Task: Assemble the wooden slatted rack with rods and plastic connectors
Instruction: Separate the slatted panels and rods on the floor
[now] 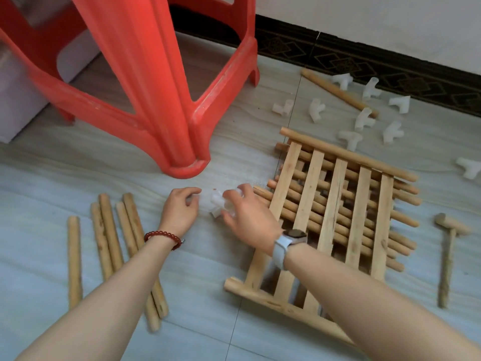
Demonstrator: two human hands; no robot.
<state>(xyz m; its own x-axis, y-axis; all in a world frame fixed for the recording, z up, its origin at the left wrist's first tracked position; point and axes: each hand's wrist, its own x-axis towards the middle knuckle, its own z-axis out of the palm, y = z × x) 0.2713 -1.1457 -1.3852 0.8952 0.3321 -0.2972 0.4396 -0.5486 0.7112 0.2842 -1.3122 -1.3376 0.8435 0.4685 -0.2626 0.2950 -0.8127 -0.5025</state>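
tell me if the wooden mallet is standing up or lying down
Lying down: the wooden mallet rests flat on the floor tiles, right of the slatted panel.

red stool point(145, 82): top cut off by upper frame edge | right hand point(247, 217): motion-blurred, grip on white connector point(217, 204) unclear | rods point(338, 204): partly hidden under slatted panel point(335, 209) | both forearms: cut off at bottom edge
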